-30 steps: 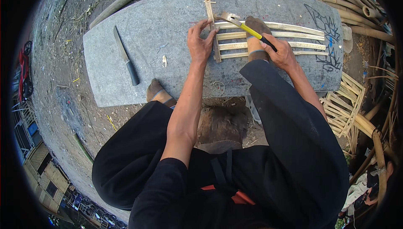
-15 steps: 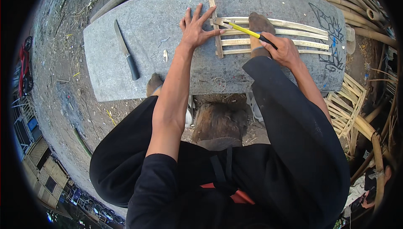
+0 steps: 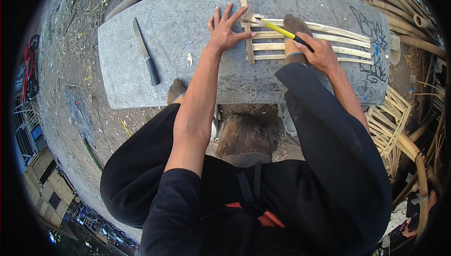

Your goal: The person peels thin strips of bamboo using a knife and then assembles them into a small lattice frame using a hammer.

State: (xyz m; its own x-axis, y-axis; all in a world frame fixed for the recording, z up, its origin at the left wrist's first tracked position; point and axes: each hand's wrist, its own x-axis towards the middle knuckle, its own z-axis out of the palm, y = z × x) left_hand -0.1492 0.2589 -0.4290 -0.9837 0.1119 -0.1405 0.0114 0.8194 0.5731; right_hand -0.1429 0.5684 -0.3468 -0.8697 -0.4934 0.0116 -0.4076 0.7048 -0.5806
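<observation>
My right hand (image 3: 323,55) is closed round the black grip of a hammer with a yellow shaft (image 3: 277,28). The hammer's head is over a narrow wooden crosspiece (image 3: 249,47), beside my left hand. Fingers spread, my left hand (image 3: 226,33) rests by that crosspiece, fingertips at its edge and thumb reaching across it to a pale strip. Several split bamboo strips (image 3: 350,51) run rightward from the crosspiece. My bare right foot (image 3: 295,23) presses on them. Whether a nail is under the hammer head is too small to tell.
A knife with a dark handle (image 3: 145,52) lies on the grey board (image 3: 122,82) at left, with small nails (image 3: 188,44) nearby. My left foot (image 3: 176,89) is at the board's near edge. Bamboo poles (image 3: 404,9) lie at far right, a slatted bamboo frame (image 3: 387,120) below them.
The whole view has shifted slightly, so the board and tools appear a little farther right and up. Both hands keep nearly the same places at the crosspiece; the hammer has barely moved.
</observation>
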